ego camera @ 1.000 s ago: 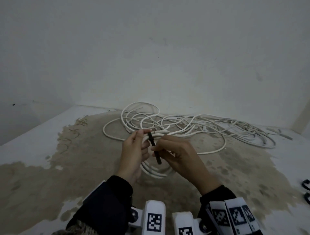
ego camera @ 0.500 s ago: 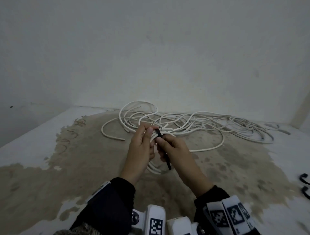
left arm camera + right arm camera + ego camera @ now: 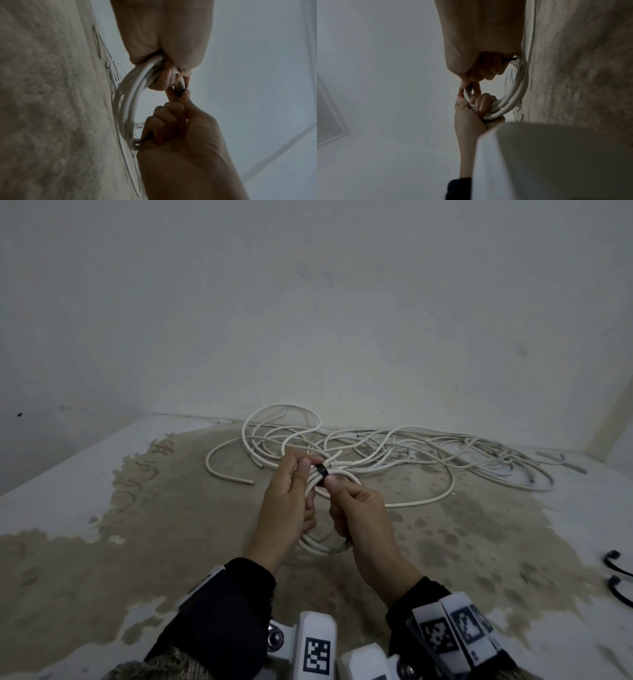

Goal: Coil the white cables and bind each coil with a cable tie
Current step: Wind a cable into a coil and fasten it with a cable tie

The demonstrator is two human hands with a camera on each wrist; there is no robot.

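Observation:
A small coil of white cable stands upright between my hands above the stained floor. My left hand grips the coil's upper left side, its fingers curled round the strands. A black cable tie is wrapped round the top of the coil. My right hand pinches the tie between thumb and forefinger just below the band. The tie's tail runs through the right palm and sticks out beside the coil. Behind the hands lies a loose tangle of white cables.
The floor is stained brown in the middle, with a white wall close behind the tangle. Two spare black cable ties lie at the right edge. One loose cable end lies to the left of the hands.
The tie was a straight strip held against the coil; now it is wrapped round the coil's top. Both hands rose and closed together, and the tail went into my right palm.

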